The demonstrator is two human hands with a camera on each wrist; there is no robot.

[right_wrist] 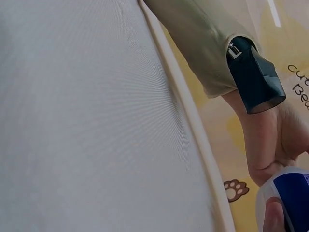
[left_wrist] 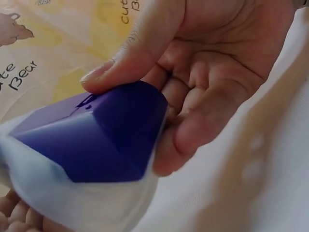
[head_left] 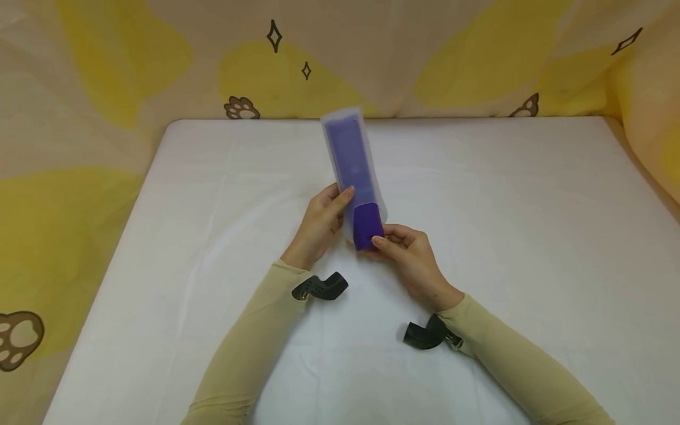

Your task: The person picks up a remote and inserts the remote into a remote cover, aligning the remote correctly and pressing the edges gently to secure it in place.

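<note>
A long purple block (head_left: 368, 225) sits inside a translucent plastic sleeve (head_left: 350, 153), held tilted above the white table (head_left: 504, 195). My left hand (head_left: 333, 209) grips the sleeve's left side, thumb on its front. My right hand (head_left: 385, 236) pinches the block's near end, which sticks out of the sleeve. In the left wrist view the left hand (left_wrist: 193, 96) curls round the purple block (left_wrist: 106, 135) and sleeve (left_wrist: 72, 203), thumb on top. The right wrist view shows only a corner of the purple block (right_wrist: 294, 193) and the left wrist.
A beige and yellow cloth (head_left: 106, 71) with paw prints hangs behind and to both sides of the table. Black wrist cameras (head_left: 320, 287) (head_left: 422, 334) are strapped to both beige sleeves. The table's edge (right_wrist: 193, 130) runs past the left forearm.
</note>
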